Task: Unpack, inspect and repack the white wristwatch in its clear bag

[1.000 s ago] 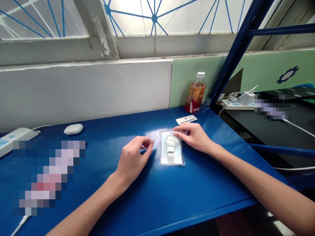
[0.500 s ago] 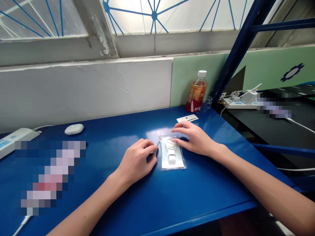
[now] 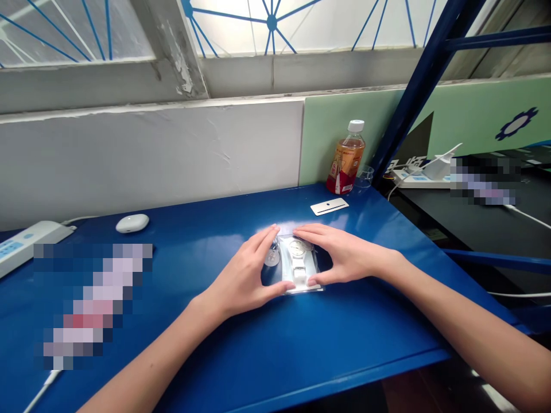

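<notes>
A white wristwatch (image 3: 298,249) lies face up in a clear plastic pouch (image 3: 317,288) on the blue desk. My left hand (image 3: 243,272) is around the pouch's left side, thumb and fingers apart, with its thumb tip at the near edge. Around the right side is my right hand (image 3: 344,252), also spread, its thumb touching the lower right of the pouch and its fingertips at the far edge. A small round silvery tag (image 3: 272,257) on a chain lies beside the pouch, partly hidden by the fingers of my left hand.
A white card (image 3: 329,206) and a drink bottle (image 3: 346,158) stand or lie at the back right of the desk (image 3: 327,344). On the left are a white earbud case (image 3: 132,223), a power strip (image 3: 30,246) and a blurred-out item with a cable. A blue metal post (image 3: 419,97) rises at right.
My left hand has let go of the tag's chain and spread along the pouch's left side. My right hand has shifted nearer, its thumb now at the pouch's lower right.
</notes>
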`<control>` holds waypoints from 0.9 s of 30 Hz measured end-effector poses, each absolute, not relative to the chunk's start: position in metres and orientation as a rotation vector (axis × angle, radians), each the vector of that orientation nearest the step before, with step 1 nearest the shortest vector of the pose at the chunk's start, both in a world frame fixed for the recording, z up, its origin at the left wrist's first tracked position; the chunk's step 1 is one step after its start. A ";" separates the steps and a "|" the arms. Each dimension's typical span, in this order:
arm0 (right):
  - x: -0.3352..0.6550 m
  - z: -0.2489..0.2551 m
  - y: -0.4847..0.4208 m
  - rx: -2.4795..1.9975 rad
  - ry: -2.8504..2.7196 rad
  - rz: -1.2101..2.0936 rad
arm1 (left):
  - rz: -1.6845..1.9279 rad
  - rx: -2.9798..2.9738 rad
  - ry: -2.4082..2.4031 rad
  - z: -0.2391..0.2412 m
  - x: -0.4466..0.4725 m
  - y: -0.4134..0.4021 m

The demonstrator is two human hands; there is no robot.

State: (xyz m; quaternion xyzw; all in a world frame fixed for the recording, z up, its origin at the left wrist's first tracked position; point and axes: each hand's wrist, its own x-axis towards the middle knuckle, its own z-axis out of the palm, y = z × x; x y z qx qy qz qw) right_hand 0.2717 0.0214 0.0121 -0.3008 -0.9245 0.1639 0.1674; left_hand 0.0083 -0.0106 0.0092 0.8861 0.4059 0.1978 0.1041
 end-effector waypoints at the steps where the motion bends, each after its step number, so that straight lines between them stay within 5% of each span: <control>1: 0.271 0.011 0.021 -0.859 -2.626 0.469 | 0.522 2.620 1.160 0.009 0.008 -0.011; 27: 0.274 0.017 0.027 -0.872 -2.524 0.260 | 0.411 2.588 1.242 0.008 -0.002 -0.006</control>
